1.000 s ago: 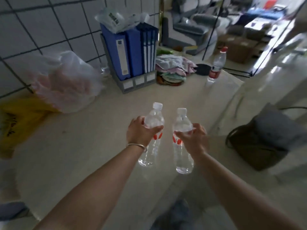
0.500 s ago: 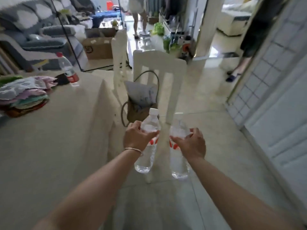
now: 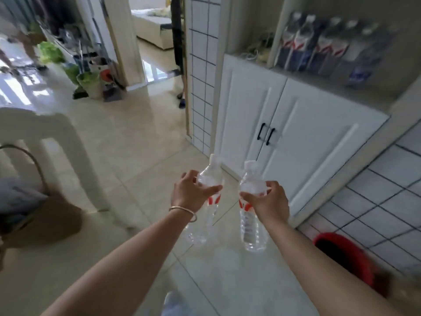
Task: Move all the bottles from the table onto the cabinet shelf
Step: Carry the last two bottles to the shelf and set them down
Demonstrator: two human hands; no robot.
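In the head view, the left hand (image 3: 190, 192) holds a clear plastic water bottle with a white cap and red label (image 3: 208, 197) by its upper part; the fingers (image 3: 210, 189) are curled around it. The right hand (image 3: 268, 201) grips a second clear plastic bottle of the same kind (image 3: 251, 213), its thumb across the shoulder. Both bottles are upright in the air above the glossy beige tiled floor (image 3: 127, 160), near each other but apart. Ahead on the right is the white two-door cabinet (image 3: 296, 124); its open shelf (image 3: 355, 87) already carries a blurred row of bottles (image 3: 319, 46). A red bucket (image 3: 346, 256) stands by the tiled wall.
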